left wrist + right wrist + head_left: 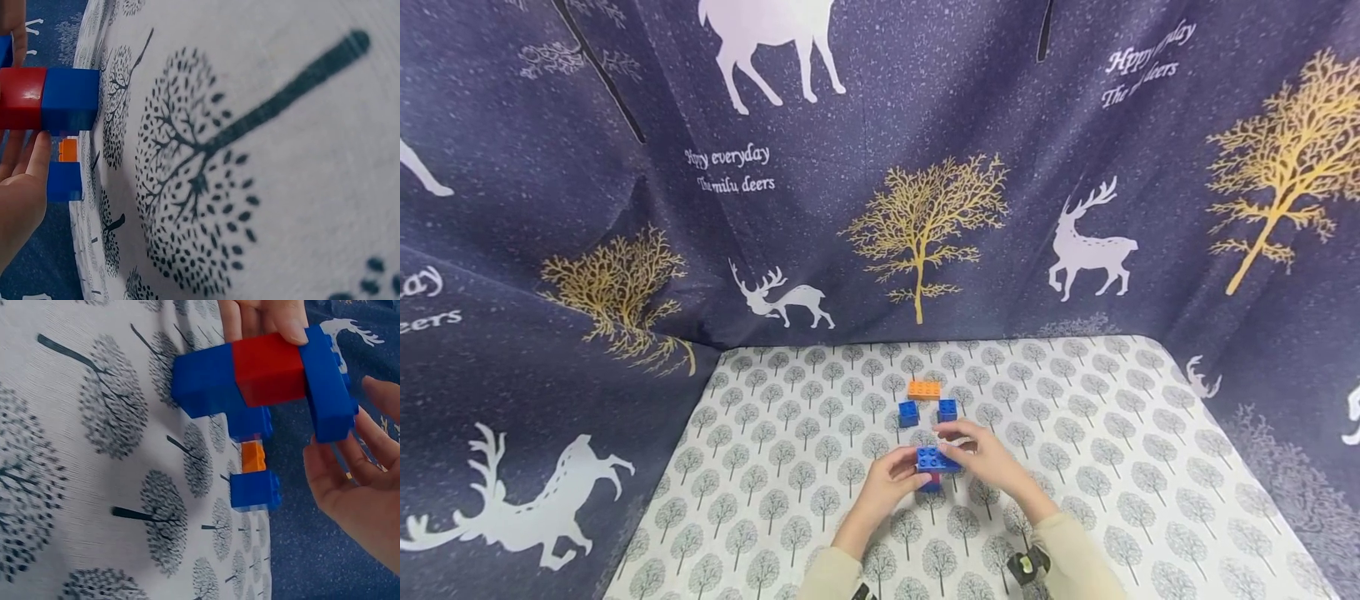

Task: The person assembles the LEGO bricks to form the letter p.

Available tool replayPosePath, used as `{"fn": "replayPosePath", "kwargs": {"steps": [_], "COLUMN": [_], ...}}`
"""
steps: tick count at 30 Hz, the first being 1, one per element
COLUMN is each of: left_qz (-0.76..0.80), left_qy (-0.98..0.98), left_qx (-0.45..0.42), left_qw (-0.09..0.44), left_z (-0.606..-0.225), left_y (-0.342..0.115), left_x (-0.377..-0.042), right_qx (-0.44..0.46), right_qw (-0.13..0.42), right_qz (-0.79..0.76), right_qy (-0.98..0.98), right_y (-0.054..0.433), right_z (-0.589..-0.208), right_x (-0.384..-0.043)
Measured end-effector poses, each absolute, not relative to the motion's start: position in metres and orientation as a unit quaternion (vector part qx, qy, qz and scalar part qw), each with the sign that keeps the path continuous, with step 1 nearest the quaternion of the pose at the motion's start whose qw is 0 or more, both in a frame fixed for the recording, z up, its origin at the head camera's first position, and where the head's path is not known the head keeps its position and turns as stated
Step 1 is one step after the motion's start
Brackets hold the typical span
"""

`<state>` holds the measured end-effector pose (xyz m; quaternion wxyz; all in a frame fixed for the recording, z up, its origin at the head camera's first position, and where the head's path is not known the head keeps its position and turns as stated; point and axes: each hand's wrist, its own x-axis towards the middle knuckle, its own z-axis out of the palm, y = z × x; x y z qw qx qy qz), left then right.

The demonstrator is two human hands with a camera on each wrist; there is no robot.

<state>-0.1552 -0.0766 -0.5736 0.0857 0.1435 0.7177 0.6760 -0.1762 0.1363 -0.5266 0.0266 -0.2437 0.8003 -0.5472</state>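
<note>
1. The head view alone gives us the tree-printed cloth [752, 492] side to side.
2. Below its centre, we see the left hand [887, 483] gripping the brick stack [269, 372]; the right hand [988, 458] curves loosely by the top brick [328, 384], thumb clear (fingertip contact we cannot tell).
3. The right wrist view bares a red brick [259, 378] mid-stack; from the head we get a sliver.
4. Above sit an orange brick [924, 390] and two small blue bricks [908, 414].

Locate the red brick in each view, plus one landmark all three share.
Head: red brick low, just right of centre, partly hidden under the top blue brick.
Left wrist: red brick at left edge, upper half, beside the bottom blue brick.
Right wrist: red brick in upper half, right of centre, between those two blues.
Landmark: orange brick, above red in head, below it in both wrist views.
</note>
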Motion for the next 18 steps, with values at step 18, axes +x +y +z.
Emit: {"fn": "replayPosePath", "kwargs": {"steps": [18], "left_qz": [0.693], "left_qy": [0.703], "left_qx": [0.122], "left_qw": [0.102], "left_z": [-0.571], "left_y": [-0.075], "left_x": [-0.156], "right_qx": [-0.214], "right_qw": [0.056], "right_qz": [-0.621], "right_qy": [0.752], "right_y": [0.138], "right_z": [-0.52], "right_x": [-0.228]}}
